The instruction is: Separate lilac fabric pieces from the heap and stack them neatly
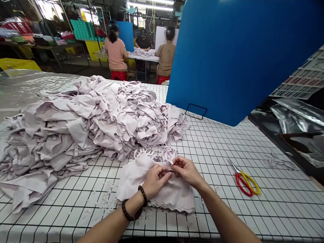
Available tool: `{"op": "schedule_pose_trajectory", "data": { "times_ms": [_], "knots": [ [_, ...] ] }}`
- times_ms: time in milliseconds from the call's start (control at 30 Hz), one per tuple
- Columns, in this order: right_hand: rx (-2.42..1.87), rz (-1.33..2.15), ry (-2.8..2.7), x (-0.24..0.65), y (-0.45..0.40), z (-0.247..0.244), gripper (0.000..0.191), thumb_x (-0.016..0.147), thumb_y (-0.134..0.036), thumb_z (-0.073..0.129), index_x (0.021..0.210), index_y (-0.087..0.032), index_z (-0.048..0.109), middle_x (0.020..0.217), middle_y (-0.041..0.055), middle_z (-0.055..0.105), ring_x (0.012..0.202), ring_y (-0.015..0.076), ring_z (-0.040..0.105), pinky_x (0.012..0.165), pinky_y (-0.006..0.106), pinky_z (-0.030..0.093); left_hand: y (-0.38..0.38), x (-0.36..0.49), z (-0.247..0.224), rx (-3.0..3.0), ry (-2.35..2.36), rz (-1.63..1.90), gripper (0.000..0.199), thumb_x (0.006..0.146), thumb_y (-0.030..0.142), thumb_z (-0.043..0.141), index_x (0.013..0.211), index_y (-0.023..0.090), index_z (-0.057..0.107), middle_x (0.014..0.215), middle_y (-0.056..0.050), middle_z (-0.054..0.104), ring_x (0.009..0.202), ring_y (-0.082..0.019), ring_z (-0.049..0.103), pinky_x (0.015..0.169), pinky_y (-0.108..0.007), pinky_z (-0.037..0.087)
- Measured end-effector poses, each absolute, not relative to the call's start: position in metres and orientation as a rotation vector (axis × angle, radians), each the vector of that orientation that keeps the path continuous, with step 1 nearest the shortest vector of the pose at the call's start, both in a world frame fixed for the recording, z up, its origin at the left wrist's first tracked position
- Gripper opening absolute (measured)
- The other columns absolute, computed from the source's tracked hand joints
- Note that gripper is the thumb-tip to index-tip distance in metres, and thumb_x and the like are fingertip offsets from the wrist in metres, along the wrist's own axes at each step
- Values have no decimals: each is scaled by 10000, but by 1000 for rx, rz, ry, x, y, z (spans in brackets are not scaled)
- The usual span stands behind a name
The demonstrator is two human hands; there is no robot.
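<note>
A stack of pale lilac-grey fabric pieces (169, 197) with wavy-cut edges lies flat in front of me. My left hand (157, 179) rests on the stack, its fingers closed on the top fabric piece near the far edge. Beside it, my right hand (187, 171) pinches the same piece at a narrow part; a small dark sliver shows between the fingertips, too small to name. Two dark bead bracelets circle my left wrist. Beyond the hands, a large loose heap of the same fabric (117, 117) spreads to the left.
Red-and-yellow-handled scissors (246, 181) lie to the right on the grid-patterned tablecloth (216, 149). A big blue board (230, 59) stands behind, by a black wire stand (196, 112). Small fabric scraps (107, 196) dot the cloth. Several people sit at a farther table.
</note>
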State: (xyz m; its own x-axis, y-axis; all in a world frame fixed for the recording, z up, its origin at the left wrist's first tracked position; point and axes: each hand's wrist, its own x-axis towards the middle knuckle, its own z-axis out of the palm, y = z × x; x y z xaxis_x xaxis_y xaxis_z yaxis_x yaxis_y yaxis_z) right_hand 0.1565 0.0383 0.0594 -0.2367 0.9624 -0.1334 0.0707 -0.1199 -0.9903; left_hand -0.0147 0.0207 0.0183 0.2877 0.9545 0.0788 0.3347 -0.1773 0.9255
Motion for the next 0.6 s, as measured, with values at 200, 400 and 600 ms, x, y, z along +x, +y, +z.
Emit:
{"op": "schedule_pose_trajectory", "data": {
  "times_ms": [200,400,600],
  "knots": [
    [-1329,1042,-1659,152,24,59,118,797,-282,579,865,-192,611,762,8,605,665,123,530,611,250,423,21,-15,19,1593,1182,920,344,829,479,526,842,168,673,782,-33,572,714,-136,532,664,-246,437],
    [-1326,845,-1780,149,17,58,102,810,-269,539,841,-202,609,824,31,609,668,137,536,627,264,436,23,-17,17,1552,1131,912,367,842,490,500,877,166,668,789,-32,568,723,-137,536,645,-240,445],
    [-1474,1085,-1540,151,20,53,280,756,-426,610,888,-180,584,739,16,587,626,130,528,576,248,438,22,-17,16,1620,1129,939,335,858,456,488,879,176,671,781,-32,582,722,-142,538,661,-253,442]
  ]
}}
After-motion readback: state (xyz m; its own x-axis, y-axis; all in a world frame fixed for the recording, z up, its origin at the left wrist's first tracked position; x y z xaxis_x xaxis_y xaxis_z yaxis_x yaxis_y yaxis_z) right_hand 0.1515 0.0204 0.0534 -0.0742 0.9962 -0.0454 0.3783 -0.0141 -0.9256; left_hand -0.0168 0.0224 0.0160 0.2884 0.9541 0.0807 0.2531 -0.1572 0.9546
